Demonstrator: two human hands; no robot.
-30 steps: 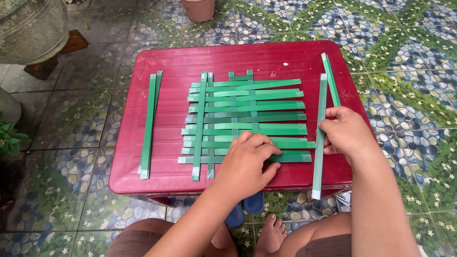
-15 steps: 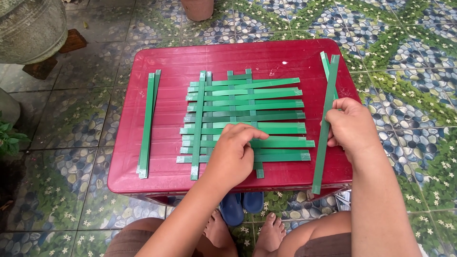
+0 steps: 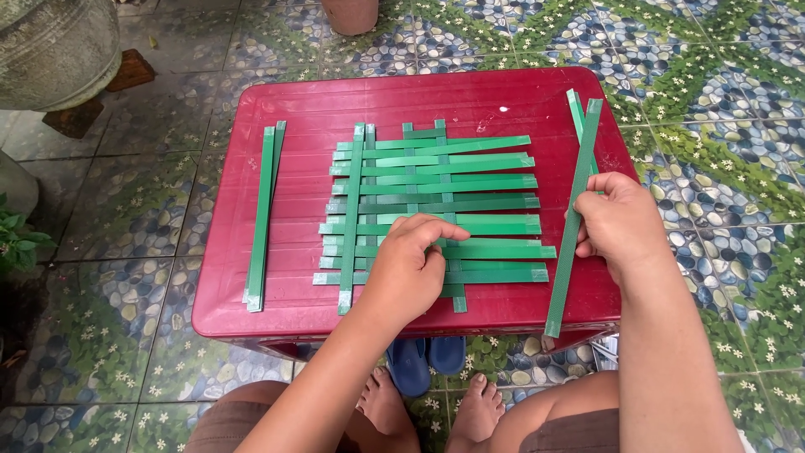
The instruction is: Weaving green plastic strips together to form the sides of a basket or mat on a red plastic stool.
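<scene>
My left hand (image 3: 411,264) presses flat w/ curled fingers on the woven mat (image 3: 432,214), mid red worktop (image 3: 285,101), near its front edge. Right hand (image 3: 622,220) pinches a loose strip (image 3: 580,180) right of the mat, by the worktop's right edge. Two spare strips (image 3: 263,210) lie left; bare room between.

Looks like a home patio or courtyard here. Underfoot there's a tiled floor (image 3: 713,75) patterned with pebbles, green leaves and small white flowers. A low red plastic tabletop (image 3: 277,101) sits right on it, with the person seated close, bare feet (image 3: 436,407) on the tiles beside a pair of blue slippers (image 3: 423,361). A big grey stone pot (image 3: 50,46) stands at one corner, a terracotta pot (image 3: 350,13) at the far edge, and leaves of a plant (image 3: 17,239) poke in.
</scene>
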